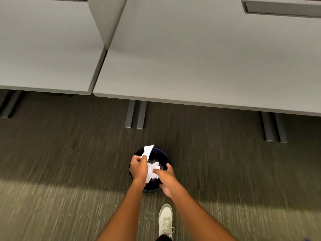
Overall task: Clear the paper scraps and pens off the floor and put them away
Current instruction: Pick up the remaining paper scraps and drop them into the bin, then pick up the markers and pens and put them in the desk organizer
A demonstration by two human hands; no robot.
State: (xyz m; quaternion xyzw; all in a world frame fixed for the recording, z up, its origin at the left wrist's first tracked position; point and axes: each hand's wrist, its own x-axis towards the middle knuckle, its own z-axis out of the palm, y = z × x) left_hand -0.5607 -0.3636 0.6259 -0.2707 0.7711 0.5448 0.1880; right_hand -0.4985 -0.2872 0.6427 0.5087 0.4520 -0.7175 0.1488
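Observation:
A round black bin stands on the carpet in front of the desks, and both my hands are over its mouth. My left hand is shut on white paper scraps; one flat piece sticks up past the fingers. A crumpled white wad sits between my hands, and my right hand touches it with thumb and fingers spread. Whether that hand grips the wad is unclear. No pens are visible.
Two grey desks fill the upper half, their front edges just beyond the bin. Dark metal desk feet rest on the striped carpet behind it. My white shoe is on the floor below my right arm.

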